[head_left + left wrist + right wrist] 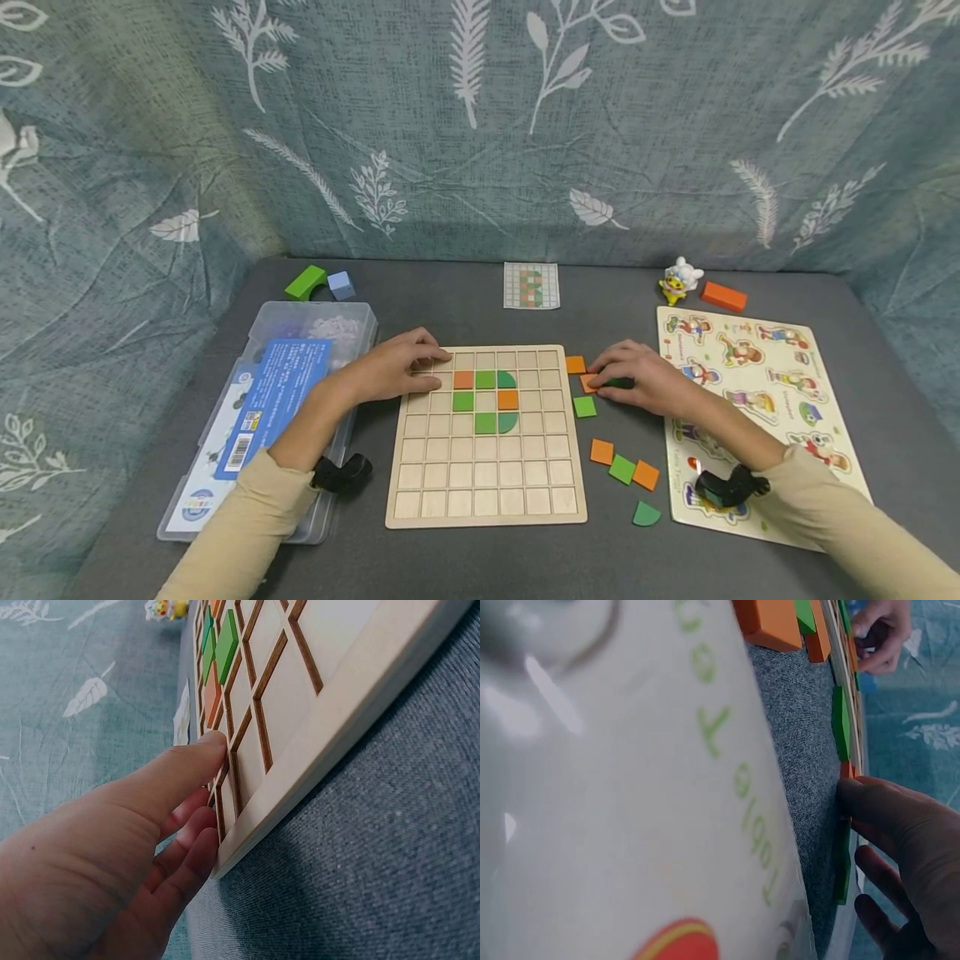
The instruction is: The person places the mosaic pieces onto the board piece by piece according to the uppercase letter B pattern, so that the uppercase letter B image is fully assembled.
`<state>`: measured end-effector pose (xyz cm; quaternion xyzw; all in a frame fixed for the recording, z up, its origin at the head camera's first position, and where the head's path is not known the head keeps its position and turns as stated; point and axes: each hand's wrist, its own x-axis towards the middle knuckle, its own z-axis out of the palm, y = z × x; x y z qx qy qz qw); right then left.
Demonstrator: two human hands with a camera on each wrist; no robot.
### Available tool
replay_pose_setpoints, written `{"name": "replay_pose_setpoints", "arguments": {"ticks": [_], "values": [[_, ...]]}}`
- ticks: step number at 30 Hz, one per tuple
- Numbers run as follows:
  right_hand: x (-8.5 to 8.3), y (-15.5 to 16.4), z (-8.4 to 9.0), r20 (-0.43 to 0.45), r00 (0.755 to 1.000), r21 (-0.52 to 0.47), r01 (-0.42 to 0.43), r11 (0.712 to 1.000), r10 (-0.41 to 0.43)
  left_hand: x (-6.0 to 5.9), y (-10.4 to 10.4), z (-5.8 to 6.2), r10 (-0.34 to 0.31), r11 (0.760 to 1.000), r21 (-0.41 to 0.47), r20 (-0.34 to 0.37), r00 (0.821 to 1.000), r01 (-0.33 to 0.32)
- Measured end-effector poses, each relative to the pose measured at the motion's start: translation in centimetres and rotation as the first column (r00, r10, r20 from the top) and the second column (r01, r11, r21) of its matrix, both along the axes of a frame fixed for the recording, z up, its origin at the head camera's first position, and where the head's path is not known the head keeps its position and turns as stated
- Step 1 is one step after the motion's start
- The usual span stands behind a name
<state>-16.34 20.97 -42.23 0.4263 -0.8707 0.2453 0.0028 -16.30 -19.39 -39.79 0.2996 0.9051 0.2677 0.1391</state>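
My left hand (pixel 401 367) rests at the upper left corner of the wooden grid board (pixel 486 521). Its thumb lies on the squares in the left wrist view, its other fingers by the edge. Green, orange and dark green tiles sit in the board's upper middle, among them a green square tile (pixel 462 401). Right of the board, my right hand (pixel 637 379) pinches an orange square tile (pixel 587 383) between thumb and finger. A dark green piece (pixel 842 862) lies under that hand, partly hidden. Another orange tile (pixel 575 365) and a green tile (pixel 584 407) lie close by.
Several loose tiles, including a quarter-circle (pixel 647 513), lie lower right. A printed pattern card (pixel 532 286) is behind the board. A plastic box (pixel 322 525) stands left, a picture puzzle board (pixel 840 442) right. Blocks and a small figurine (pixel 678 279) are at the back.
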Motion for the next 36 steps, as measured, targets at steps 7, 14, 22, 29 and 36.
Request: {"name": "replay_pose_setpoints", "arguments": {"ticks": [7, 14, 22, 29, 36], "values": [[-0.1, -0.1, 0.0, -0.083, 0.996, -0.027, -0.025, 0.999, 0.023, 0.1, -0.2, 0.0, -0.005, 1.0, 0.009, 0.002, 1.0, 0.005], [0.1, -2.4, 1.3, -0.237, 0.967, -0.141, -0.127, 0.982, 0.091, 0.2, -0.5, 0.0, -0.004, 1.0, 0.006, 0.003, 1.0, 0.004], [1.8, -8.4, 2.0, -0.237, 0.931, -0.096, -0.307, 0.947, 0.278, 0.2, -0.3, -0.1, -0.007, 1.0, 0.009, 0.007, 1.0, 0.007], [2.6, -13.2, 2.1, -0.268, 0.887, -0.029, -0.397, 0.917, 0.376, 0.2, -0.2, 0.2, -0.012, 1.0, 0.01, 0.012, 1.0, 0.012], [2.9, -15.2, 1.9, -0.261, 0.886, 0.053, -0.384, 0.922, 0.384, 0.2, -0.2, 0.0, -0.013, 1.0, 0.006, 0.003, 1.0, 0.013]]}}
